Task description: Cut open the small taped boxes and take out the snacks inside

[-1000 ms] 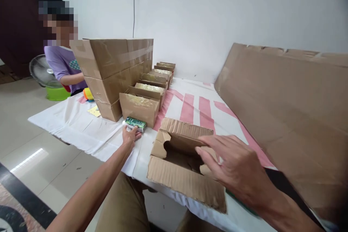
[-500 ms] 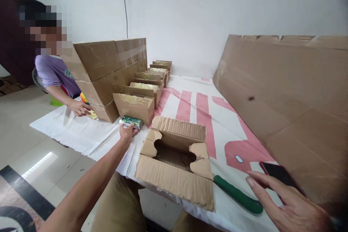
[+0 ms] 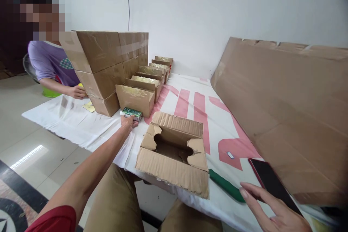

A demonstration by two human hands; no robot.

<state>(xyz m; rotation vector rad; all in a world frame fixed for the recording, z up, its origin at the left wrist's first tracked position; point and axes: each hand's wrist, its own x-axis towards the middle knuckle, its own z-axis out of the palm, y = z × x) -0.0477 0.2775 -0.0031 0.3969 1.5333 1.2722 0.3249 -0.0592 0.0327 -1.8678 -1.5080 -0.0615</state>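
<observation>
My left hand [image 3: 127, 122] reaches out to a small green and white carton [image 3: 132, 114] lying on the white cloth; its fingers curl against the carton's near side. The carton sits in front of the nearest of a row of small brown boxes [image 3: 135, 99]. My right hand [image 3: 272, 212] is at the lower right, fingers stretched out and empty, close to a dark phone [image 3: 269, 183] and a green handle [image 3: 226, 187]. Between the hands stands an open cardboard box [image 3: 174, 152] with its flaps spread.
A stack of large taped cartons [image 3: 108, 67] stands at the left. A big flat cardboard sheet [image 3: 285, 112] leans along the right. Another person in a purple shirt [image 3: 53, 65] works at the far left, a hand [image 3: 77, 91] on the table.
My right hand has pulled back from above the open box to the lower right beside the phone. My left hand has stayed at the green carton. The other person's hand came onto the table.
</observation>
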